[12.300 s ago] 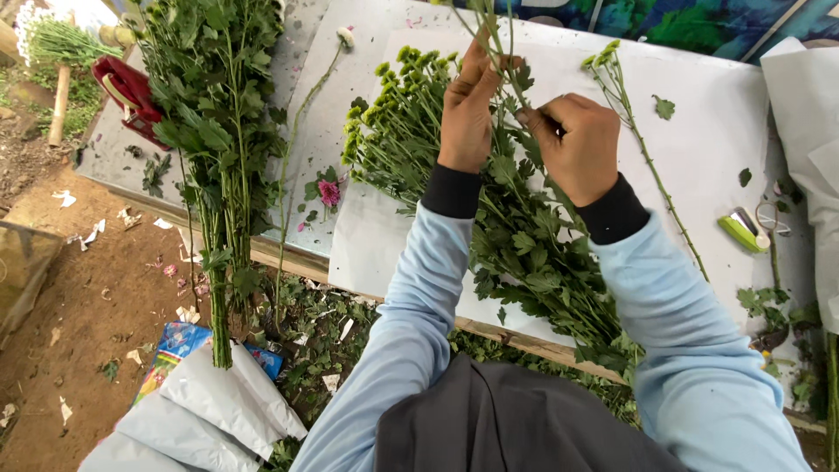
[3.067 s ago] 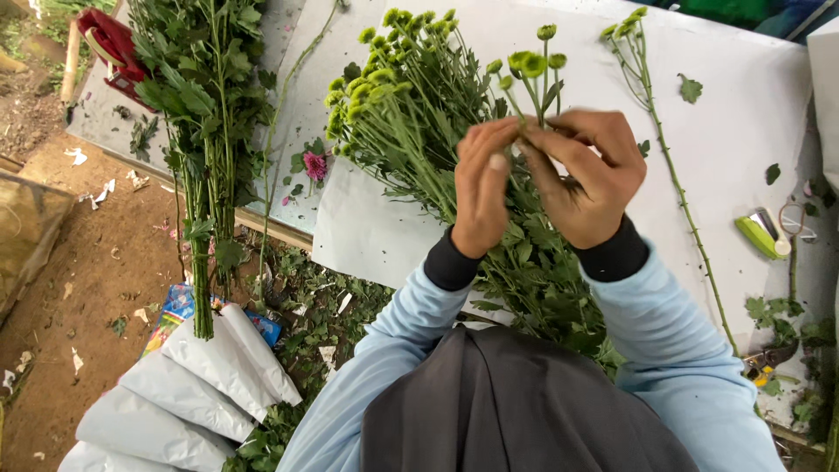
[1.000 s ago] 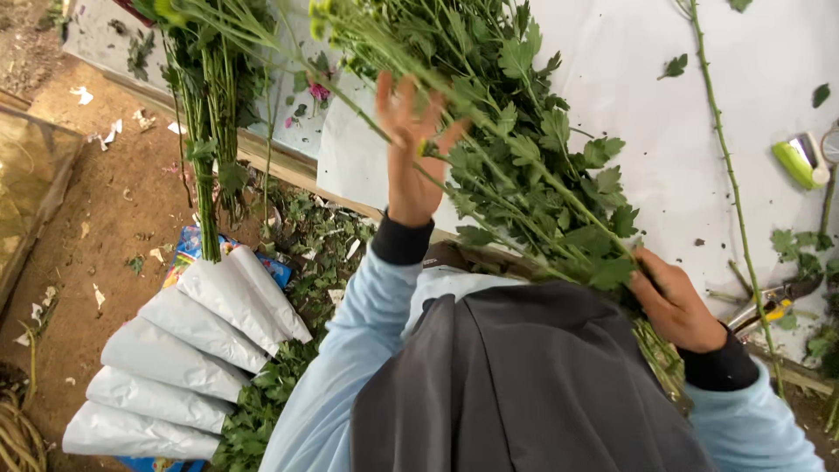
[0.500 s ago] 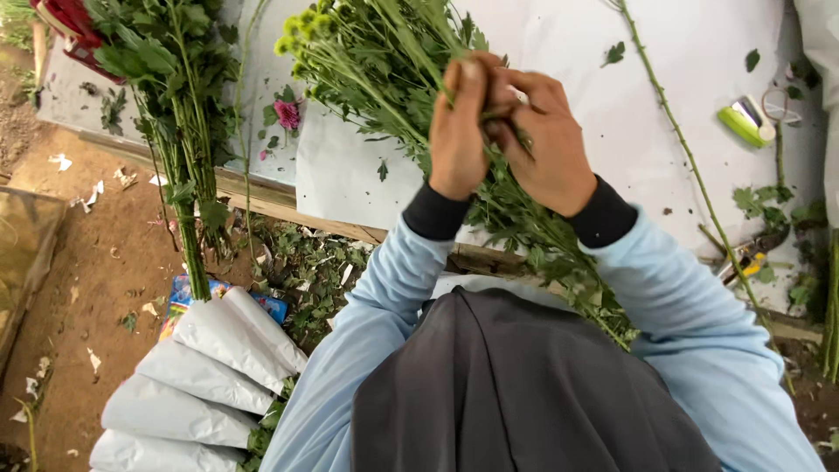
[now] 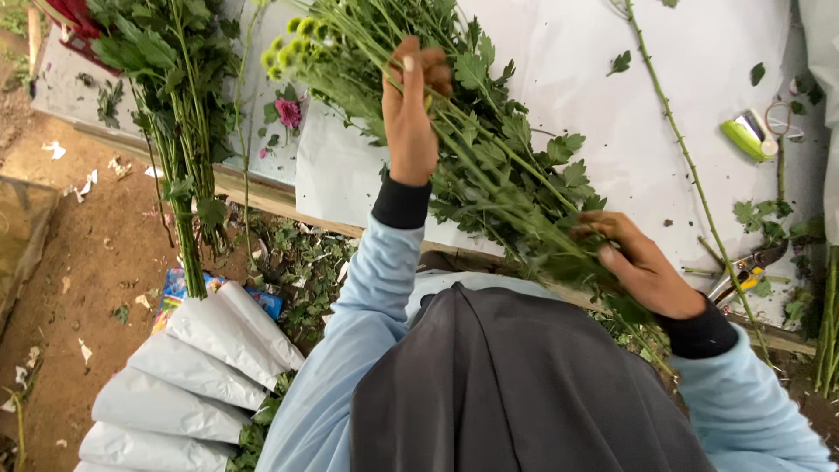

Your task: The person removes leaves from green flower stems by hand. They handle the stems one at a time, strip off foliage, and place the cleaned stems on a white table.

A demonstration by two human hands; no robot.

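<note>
A bunch of green-budded flower stems (image 5: 489, 157) lies slanted across a white paper sheet (image 5: 577, 87) on the table. My left hand (image 5: 409, 114) grips the stems near the bud end, fingers closed round them. My right hand (image 5: 642, 267) closes on the leafy lower stems near the table's front edge. Both arms wear light blue sleeves with black cuffs.
A second leafy bundle (image 5: 175, 105) overhangs the table's left edge. A single long stem (image 5: 690, 166), a green tool (image 5: 745, 136) and cutters (image 5: 747, 262) lie at the right. A pink flower (image 5: 287, 112) sits left. White paper sleeves (image 5: 192, 367) are stacked on the dirt ground below.
My hands were together on the upper stems; my right hand has slid down to the leafy lower end while the left stays near the buds.
</note>
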